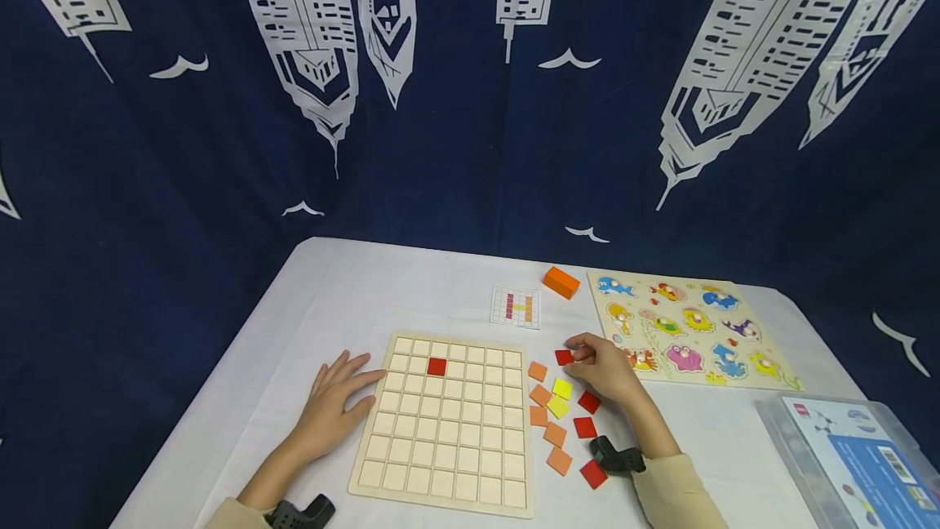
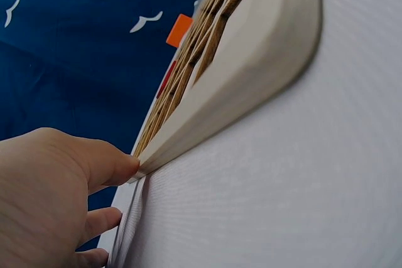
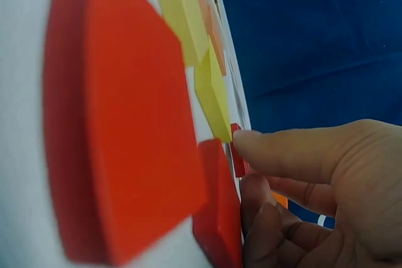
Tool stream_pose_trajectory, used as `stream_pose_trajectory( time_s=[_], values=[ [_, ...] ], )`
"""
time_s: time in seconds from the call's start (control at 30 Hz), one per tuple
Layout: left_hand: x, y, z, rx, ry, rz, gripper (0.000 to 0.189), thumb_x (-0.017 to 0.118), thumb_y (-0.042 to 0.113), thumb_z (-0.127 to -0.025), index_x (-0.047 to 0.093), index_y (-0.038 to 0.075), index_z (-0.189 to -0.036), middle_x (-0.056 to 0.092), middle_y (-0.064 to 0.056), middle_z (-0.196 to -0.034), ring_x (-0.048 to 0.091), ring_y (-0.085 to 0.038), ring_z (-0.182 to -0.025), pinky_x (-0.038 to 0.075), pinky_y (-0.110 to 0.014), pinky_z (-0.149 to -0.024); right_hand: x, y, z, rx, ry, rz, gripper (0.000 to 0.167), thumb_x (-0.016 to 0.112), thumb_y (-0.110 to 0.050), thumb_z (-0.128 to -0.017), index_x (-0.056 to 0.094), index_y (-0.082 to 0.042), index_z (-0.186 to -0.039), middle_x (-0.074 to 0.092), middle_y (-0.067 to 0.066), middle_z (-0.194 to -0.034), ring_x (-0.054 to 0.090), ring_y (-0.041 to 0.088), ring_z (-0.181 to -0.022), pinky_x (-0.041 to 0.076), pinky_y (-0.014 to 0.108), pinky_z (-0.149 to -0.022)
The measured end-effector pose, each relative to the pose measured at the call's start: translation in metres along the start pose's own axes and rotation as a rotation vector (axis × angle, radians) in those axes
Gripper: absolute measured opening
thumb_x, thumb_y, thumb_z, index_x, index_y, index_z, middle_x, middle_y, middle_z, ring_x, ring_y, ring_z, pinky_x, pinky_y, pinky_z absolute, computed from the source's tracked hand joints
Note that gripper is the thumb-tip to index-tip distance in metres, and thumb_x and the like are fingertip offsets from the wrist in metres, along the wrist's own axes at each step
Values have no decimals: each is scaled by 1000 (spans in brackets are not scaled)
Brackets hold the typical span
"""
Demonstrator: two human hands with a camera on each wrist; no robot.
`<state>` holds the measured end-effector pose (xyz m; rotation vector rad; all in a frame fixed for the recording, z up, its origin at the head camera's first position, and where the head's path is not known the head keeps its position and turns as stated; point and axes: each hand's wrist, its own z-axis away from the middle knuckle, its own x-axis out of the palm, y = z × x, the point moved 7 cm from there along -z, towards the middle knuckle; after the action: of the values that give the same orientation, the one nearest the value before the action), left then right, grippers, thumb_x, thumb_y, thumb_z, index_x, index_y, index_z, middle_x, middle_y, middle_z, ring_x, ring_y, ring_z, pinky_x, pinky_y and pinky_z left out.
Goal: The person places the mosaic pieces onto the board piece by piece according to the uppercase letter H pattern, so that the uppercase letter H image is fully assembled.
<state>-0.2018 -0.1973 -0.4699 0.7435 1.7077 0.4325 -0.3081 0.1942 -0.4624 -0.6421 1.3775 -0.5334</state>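
Observation:
A wooden grid board (image 1: 353, 486) lies on the table, with one red tile (image 1: 436, 366) in its upper part. My left hand (image 1: 334, 402) rests at the board's left edge, fingers spread; the left wrist view has the thumb (image 2: 116, 164) against the frame's side. To the right of the board, my right hand (image 1: 605, 367) pinches a red tile (image 1: 563, 357) between thumb and fingers. Close by it lie two yellow tiles (image 1: 561, 388), several orange tiles (image 1: 539, 395) and more red tiles (image 1: 585, 428). A large red tile (image 3: 141, 117) fills the left of the right wrist view.
A small pattern card (image 1: 516, 306) lies beyond the board, with an orange block (image 1: 561, 282) beside it. At the back right is a sea-animal puzzle board (image 1: 698, 341). A clear plastic case (image 1: 852, 460) stands at the right edge. Behind hangs a dark blue curtain (image 1: 455, 170).

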Motion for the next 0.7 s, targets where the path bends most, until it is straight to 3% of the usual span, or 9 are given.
stream_pose_trajectory(
  time_s=[0.7],
  values=[
    [0,-1,0,-3,4,-14,34,67,11,-89,68,13,-123,48,-20,-146,24,-46,-144,6,-68,-115,1,2,0,5,17,24,24,73,-10,-85,63,0,-104,58,7,-82,50,17,-70,43,20,-58]
  ],
)
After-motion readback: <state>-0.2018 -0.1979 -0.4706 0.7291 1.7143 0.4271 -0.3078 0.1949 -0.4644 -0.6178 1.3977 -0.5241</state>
